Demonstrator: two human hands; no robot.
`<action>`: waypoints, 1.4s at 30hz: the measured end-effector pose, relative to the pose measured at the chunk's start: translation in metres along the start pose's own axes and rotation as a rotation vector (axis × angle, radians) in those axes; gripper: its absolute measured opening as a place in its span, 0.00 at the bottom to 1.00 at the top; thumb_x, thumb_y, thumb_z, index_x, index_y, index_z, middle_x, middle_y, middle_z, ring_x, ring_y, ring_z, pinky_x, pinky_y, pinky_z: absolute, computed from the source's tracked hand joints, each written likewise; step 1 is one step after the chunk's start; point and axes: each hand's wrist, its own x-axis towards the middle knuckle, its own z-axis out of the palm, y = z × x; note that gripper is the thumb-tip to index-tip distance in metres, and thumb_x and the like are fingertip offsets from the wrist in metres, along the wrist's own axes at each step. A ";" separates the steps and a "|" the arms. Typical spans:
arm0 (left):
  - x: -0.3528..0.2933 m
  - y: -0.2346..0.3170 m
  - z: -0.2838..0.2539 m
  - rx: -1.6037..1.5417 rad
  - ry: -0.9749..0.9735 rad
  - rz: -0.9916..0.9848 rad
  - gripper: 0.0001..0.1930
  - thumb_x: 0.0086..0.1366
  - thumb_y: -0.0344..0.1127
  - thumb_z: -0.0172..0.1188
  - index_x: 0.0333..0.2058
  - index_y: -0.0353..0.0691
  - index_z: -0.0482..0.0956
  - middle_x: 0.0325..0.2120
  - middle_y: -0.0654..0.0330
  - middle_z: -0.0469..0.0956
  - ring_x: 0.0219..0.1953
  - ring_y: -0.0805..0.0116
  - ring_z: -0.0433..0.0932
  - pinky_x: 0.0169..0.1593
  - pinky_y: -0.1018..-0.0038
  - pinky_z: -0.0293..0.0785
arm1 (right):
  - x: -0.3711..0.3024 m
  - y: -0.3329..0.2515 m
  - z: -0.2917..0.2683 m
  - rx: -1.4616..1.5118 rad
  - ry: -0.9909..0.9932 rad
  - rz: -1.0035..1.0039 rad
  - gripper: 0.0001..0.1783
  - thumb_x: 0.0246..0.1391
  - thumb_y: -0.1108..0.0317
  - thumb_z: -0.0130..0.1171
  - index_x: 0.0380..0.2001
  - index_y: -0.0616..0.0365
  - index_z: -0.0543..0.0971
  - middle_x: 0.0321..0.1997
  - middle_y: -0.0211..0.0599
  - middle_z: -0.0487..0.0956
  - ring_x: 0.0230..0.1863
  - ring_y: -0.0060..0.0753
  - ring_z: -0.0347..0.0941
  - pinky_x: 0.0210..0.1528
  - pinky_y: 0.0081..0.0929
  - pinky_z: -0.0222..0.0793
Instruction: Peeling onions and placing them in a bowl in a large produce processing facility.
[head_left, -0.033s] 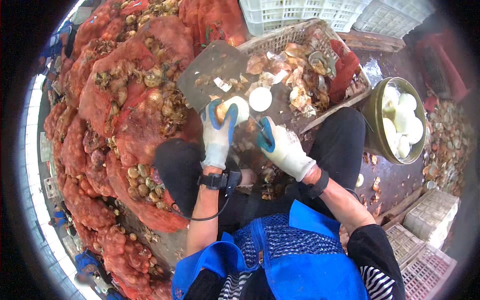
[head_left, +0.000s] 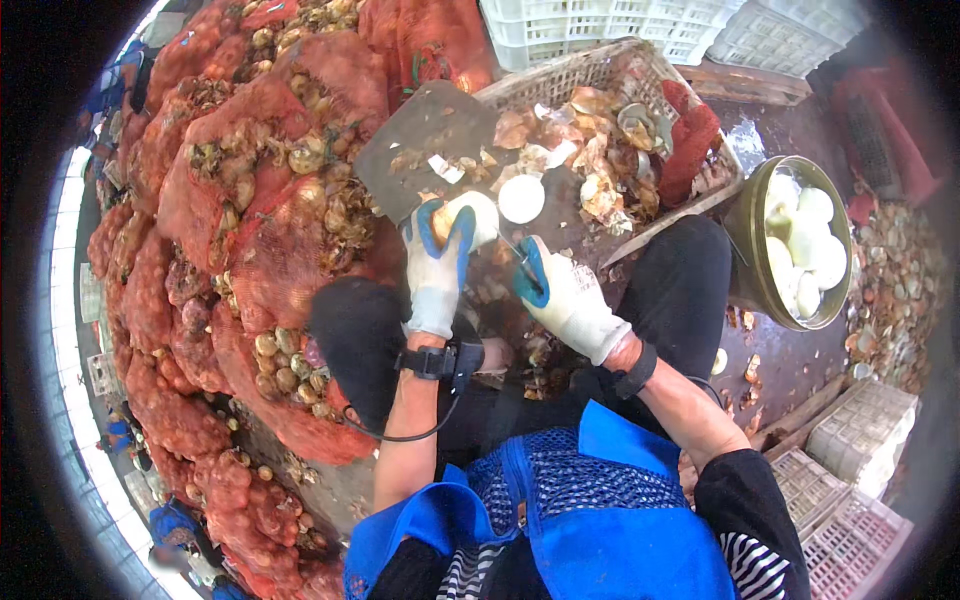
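My left hand [head_left: 438, 262] grips a part-peeled onion [head_left: 479, 216], white side facing the knife [head_left: 514, 247] my right hand [head_left: 568, 295] clasps, presumably for easy reach.

And I'm seeing dark floor [head_left: 785, 362] on the right, white plastic crates [head_left: 610, 30] up top, a wooden beam [head_left: 748, 82] beside them, a bright tiled strip [head_left: 66, 260] curving down far left.
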 end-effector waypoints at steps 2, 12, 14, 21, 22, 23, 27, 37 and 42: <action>0.004 -0.004 0.001 0.066 0.015 -0.028 0.21 0.69 0.42 0.63 0.54 0.38 0.72 0.50 0.54 0.72 0.51 0.65 0.74 0.54 0.70 0.72 | 0.001 -0.005 -0.001 0.012 -0.020 0.013 0.20 0.57 0.64 0.57 0.52 0.57 0.72 0.38 0.49 0.80 0.37 0.56 0.79 0.36 0.49 0.74; 0.004 -0.018 0.002 -0.153 -0.064 -0.243 0.24 0.70 0.48 0.62 0.55 0.39 0.69 0.48 0.59 0.73 0.48 0.70 0.74 0.49 0.73 0.74 | -0.001 -0.005 0.004 0.007 -0.027 0.072 0.23 0.56 0.65 0.58 0.56 0.53 0.70 0.41 0.48 0.80 0.37 0.55 0.79 0.36 0.47 0.75; 0.002 -0.009 0.006 -0.301 0.010 -0.230 0.27 0.66 0.52 0.65 0.52 0.35 0.73 0.43 0.53 0.77 0.43 0.63 0.78 0.46 0.67 0.75 | -0.003 -0.005 0.005 0.008 -0.029 0.077 0.24 0.56 0.65 0.58 0.56 0.53 0.70 0.41 0.48 0.80 0.37 0.55 0.79 0.36 0.47 0.75; -0.003 0.006 0.001 -0.496 -0.037 -0.334 0.28 0.66 0.51 0.65 0.55 0.36 0.70 0.43 0.58 0.75 0.43 0.71 0.76 0.41 0.73 0.76 | -0.004 0.000 0.012 0.013 -0.008 0.057 0.25 0.56 0.66 0.58 0.58 0.53 0.70 0.43 0.48 0.79 0.36 0.55 0.79 0.36 0.47 0.75; -0.001 0.003 0.001 -0.472 -0.044 -0.346 0.28 0.66 0.53 0.65 0.56 0.42 0.69 0.45 0.58 0.75 0.41 0.69 0.78 0.34 0.75 0.78 | -0.003 0.001 0.013 0.014 -0.009 0.055 0.25 0.56 0.66 0.58 0.58 0.53 0.70 0.43 0.48 0.79 0.36 0.55 0.79 0.36 0.47 0.75; 0.001 0.000 0.000 -0.449 -0.052 -0.358 0.29 0.65 0.55 0.65 0.58 0.47 0.68 0.47 0.59 0.74 0.40 0.68 0.79 0.26 0.77 0.79 | -0.003 0.002 0.014 0.008 -0.020 0.080 0.25 0.56 0.66 0.57 0.58 0.53 0.70 0.43 0.48 0.79 0.36 0.55 0.79 0.36 0.47 0.75; -0.001 0.008 0.005 -0.485 -0.035 -0.414 0.28 0.67 0.51 0.65 0.56 0.37 0.70 0.47 0.56 0.75 0.45 0.68 0.77 0.43 0.72 0.77 | -0.002 0.009 0.014 0.022 -0.017 0.117 0.26 0.56 0.66 0.57 0.59 0.53 0.69 0.44 0.48 0.79 0.37 0.56 0.79 0.36 0.47 0.75; 0.000 0.004 0.006 -0.369 -0.050 -0.288 0.28 0.66 0.53 0.65 0.55 0.37 0.72 0.44 0.55 0.79 0.41 0.67 0.79 0.43 0.70 0.76 | 0.010 0.004 -0.008 0.036 -0.075 0.081 0.21 0.56 0.64 0.58 0.54 0.51 0.72 0.44 0.48 0.80 0.43 0.57 0.78 0.41 0.50 0.75; 0.002 -0.010 0.007 -0.284 -0.044 -0.201 0.27 0.65 0.51 0.66 0.53 0.36 0.73 0.43 0.53 0.80 0.41 0.65 0.79 0.44 0.67 0.75 | 0.014 0.006 -0.018 0.104 -0.163 0.119 0.22 0.55 0.64 0.58 0.55 0.48 0.72 0.40 0.49 0.81 0.41 0.58 0.78 0.40 0.50 0.74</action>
